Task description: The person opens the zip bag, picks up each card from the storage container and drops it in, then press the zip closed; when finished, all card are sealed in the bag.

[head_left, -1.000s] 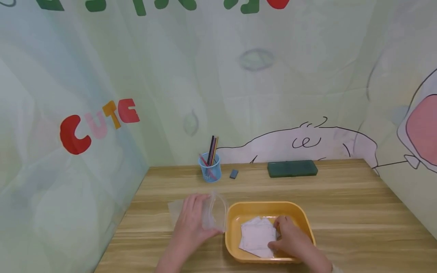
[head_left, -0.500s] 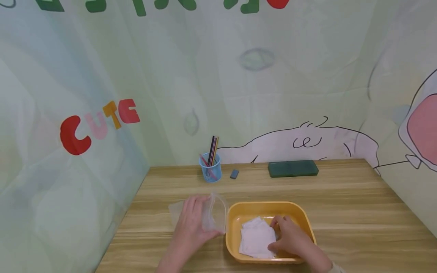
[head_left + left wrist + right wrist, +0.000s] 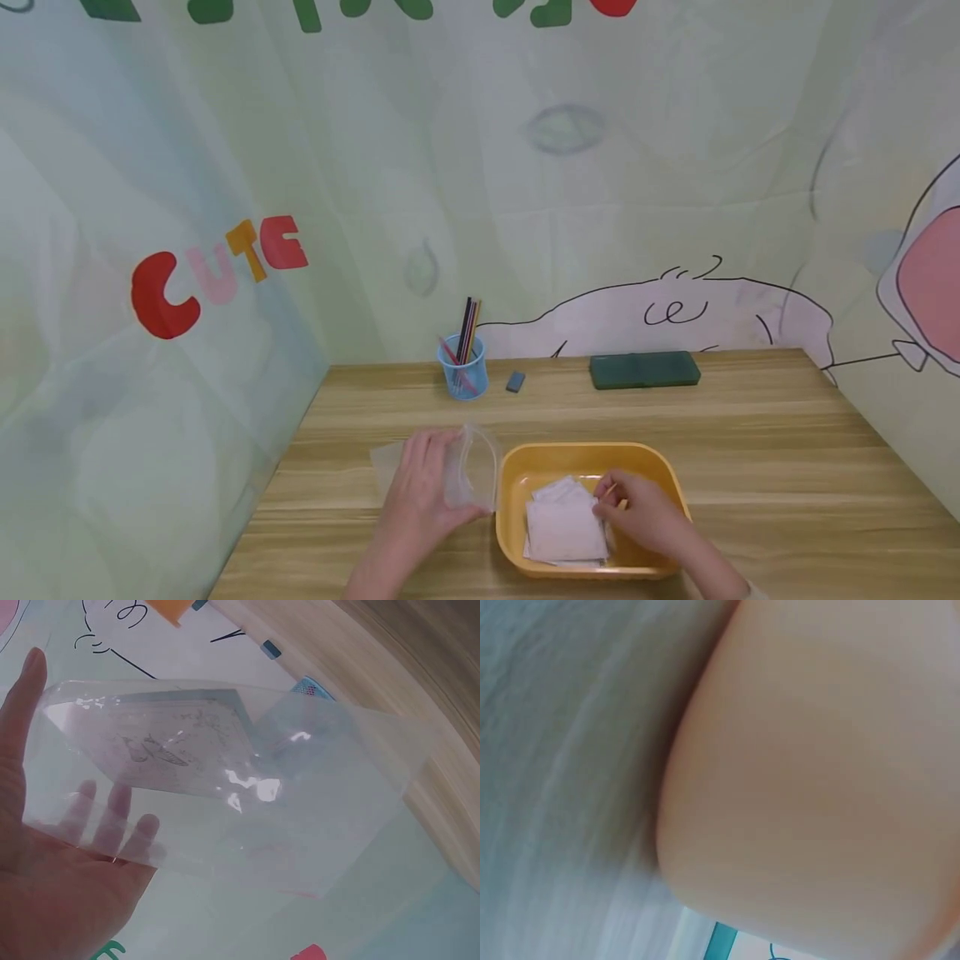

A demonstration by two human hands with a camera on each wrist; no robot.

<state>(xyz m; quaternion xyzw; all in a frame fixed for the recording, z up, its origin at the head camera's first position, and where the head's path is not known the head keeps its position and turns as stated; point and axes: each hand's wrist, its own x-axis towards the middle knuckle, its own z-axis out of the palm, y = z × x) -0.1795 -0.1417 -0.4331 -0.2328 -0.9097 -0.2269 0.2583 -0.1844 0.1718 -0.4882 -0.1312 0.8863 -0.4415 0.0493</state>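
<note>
The tabletop [image 3: 787, 483] has brown wood stripes. Near its front edge, the tray [image 3: 581, 458] is yellow and the flat squares [image 3: 566, 532] in it are white. Along its back edge, the cup [image 3: 467, 382] is light blue and the case [image 3: 645, 372] dark green.

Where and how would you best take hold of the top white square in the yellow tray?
Probably by its right edge, coming from the right with a pinch of thumb and fingers: the top white square lies flat on the pile, left of centre in the yellow tray, leaving room on that side, where the right grip is. Its left edge faces the nearby tray wall.
</note>
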